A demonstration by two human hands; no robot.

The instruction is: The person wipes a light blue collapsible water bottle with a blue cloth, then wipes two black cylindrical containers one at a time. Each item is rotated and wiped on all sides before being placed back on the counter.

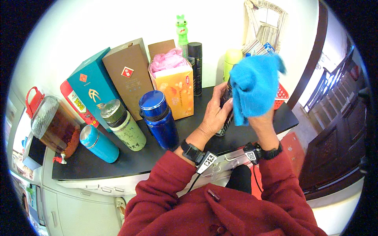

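Note:
My left hand (215, 109) grips a dark patterned cylindrical container (226, 121), with its lower end at the black countertop. A blue cloth (254, 88) drapes over my right hand (262, 119) and hides its fingers. The cloth sits against the upper part of the container and covers its top. Just behind them rises a yellow-green bottle (231, 63). To the left of my left hand stands a shiny blue flask (161, 124) with a dark strap around its neck.
On the black countertop (138, 165) stand a green flask (125, 129), a light-blue flask (100, 144), a large jar (56, 126) with a tap, several boxes, an orange carton (175, 94) stuffed with pink plastic and a black spray can (195, 67). A red basket (282, 96) sits right.

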